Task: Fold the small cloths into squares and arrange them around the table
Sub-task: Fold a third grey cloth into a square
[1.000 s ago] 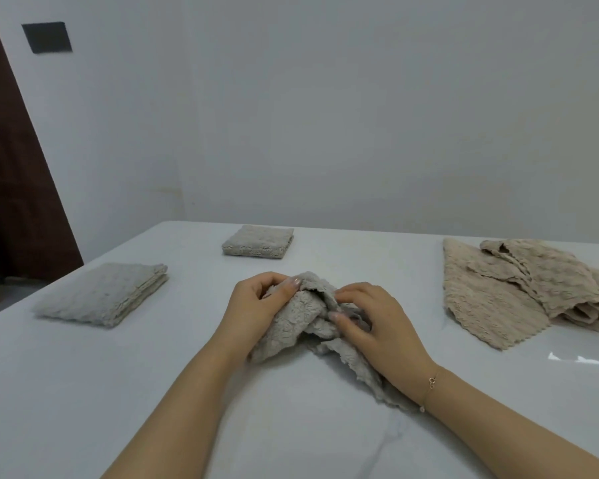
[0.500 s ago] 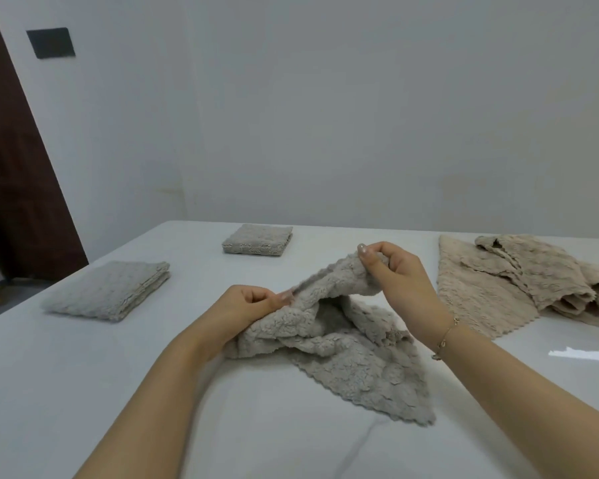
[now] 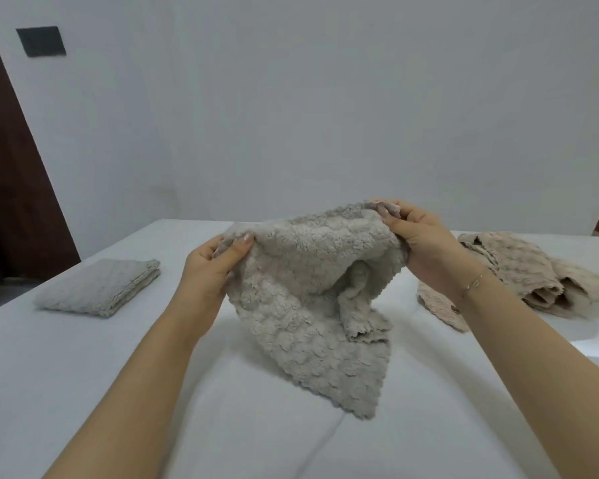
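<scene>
Fleecy grey cloth hangs unfolded, pinched by left hand and right hand; one folded cloth lies placed, beige pile waits.

Grey cloth between both hands, left hand and right hand, over white table

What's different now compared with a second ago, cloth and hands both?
The grey cloth, bunched on the table between both hands a second ago, has been lifted and spread: the right hand drew one corner up and rightward, the left hand raised the other. Its lower corner still touches the table. Both hands kept their pinch. The folded cloth and the beige pile stayed put.
</scene>
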`<state>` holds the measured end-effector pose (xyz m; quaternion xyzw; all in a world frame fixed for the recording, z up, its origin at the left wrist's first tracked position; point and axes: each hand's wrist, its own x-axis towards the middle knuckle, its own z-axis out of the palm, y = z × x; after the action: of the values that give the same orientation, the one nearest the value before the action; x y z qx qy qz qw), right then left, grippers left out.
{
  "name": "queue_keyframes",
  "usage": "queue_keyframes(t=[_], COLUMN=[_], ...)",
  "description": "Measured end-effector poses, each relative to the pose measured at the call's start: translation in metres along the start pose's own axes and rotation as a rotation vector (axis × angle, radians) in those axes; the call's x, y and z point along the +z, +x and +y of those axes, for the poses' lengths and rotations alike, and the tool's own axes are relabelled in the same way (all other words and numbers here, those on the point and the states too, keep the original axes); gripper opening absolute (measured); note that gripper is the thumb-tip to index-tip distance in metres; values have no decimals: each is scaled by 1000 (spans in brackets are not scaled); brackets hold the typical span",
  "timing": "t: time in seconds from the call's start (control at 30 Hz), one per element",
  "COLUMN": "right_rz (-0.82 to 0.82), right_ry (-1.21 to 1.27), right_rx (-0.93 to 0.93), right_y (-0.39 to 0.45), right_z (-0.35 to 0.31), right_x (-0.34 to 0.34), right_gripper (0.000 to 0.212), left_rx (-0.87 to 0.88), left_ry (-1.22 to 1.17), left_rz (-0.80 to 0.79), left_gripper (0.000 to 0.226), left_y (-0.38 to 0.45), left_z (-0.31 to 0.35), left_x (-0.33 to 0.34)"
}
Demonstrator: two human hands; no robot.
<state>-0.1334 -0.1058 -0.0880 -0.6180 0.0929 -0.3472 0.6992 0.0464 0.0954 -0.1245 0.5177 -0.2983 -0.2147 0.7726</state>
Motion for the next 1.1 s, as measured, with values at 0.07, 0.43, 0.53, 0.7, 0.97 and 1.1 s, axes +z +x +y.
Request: queue_keyframes(t=[0.07,0.43,0.53,0.7,0.97,1.1], right_rz=[-19,334,326,264,206,213], right_ry=[28,57,71,37,-14,-61], right_rx=[-38,-271,-328,-392,-448,-425], right_y=[1,-14,-21,-34,-52,-58], right_z=[-7,-48,-64,-81,-98,-102], right_x=[-3,10,11,19,20,21], right_gripper=[25,15,18,28,12,8], left_rx=[57,445,585,777,851,758], left_ry=[-61,-24,186,461,604,606], left_rz=[58,290,334,408,410,399], left_gripper=[15,4,5,7,7,10], left_y=[-1,2,-2,-18,-48,-56], left_z=[9,59,77,102,133,141], left_x=[4,41,43,45,44,39])
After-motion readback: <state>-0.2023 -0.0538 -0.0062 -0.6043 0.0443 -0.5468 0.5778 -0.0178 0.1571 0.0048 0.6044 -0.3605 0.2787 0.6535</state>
